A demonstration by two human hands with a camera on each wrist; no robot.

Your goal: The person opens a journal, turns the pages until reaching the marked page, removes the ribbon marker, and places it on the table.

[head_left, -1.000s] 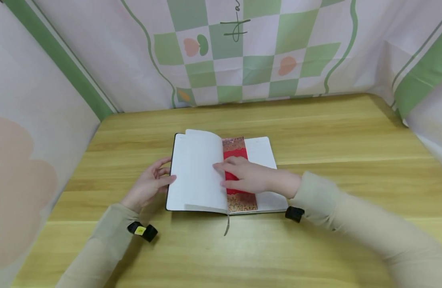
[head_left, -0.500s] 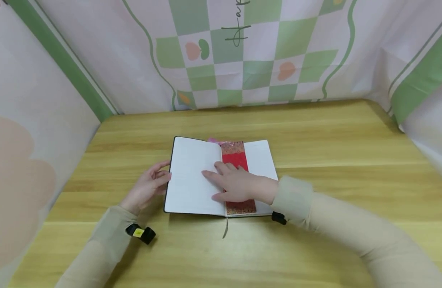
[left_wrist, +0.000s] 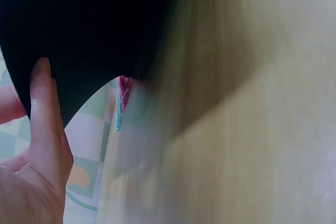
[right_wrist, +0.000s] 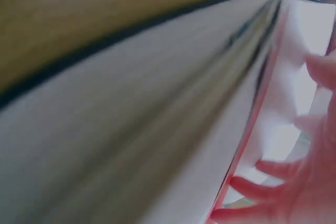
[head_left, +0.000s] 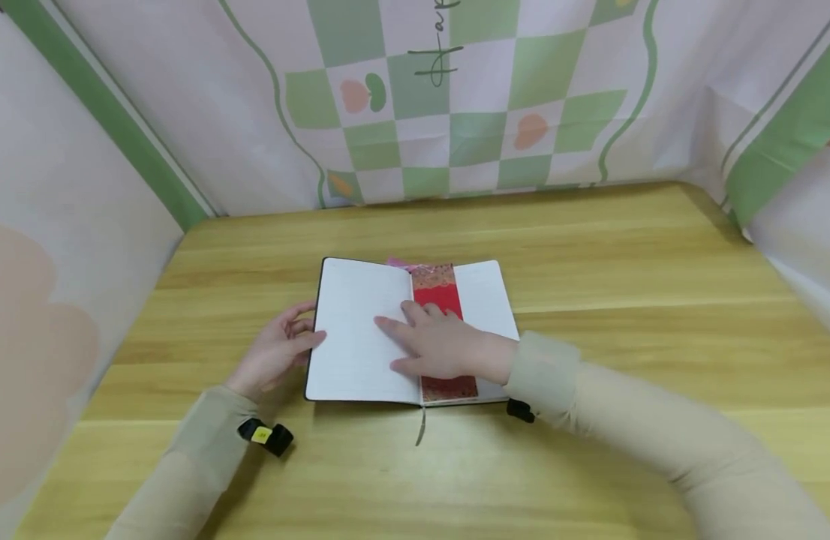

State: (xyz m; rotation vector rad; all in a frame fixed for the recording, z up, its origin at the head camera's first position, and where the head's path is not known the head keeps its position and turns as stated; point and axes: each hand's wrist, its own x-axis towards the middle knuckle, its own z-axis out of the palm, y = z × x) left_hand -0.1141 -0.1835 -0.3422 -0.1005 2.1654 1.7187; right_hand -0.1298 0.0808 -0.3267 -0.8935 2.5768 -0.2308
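Observation:
An open notebook (head_left: 361, 300) with blank white pages and a dark cover lies on the wooden table. Along its right page by the spine lies a red and brown patterned bookmark (head_left: 437, 296), partly hidden by my right hand. Its pink and teal tassel (left_wrist: 122, 103) shows in the left wrist view. My left hand (head_left: 275, 354) pinches the notebook's left edge, thumb over the page and fingers behind the cover, which it holds slightly raised. My right hand (head_left: 449, 346) reaches across the bookmark with spread fingers, its fingertips on the left page near the spine.
A thin ribbon (head_left: 420, 426) hangs from the spine toward the front of the wooden table (head_left: 590, 262). Behind the table hangs a green and white checked cloth (head_left: 482, 142). Pale cloth (head_left: 43, 187) also borders the left side.
The lifted page over the left side has gone down flat. My right hand has moved left and slightly toward me onto that page. My left hand keeps its hold on the edge.

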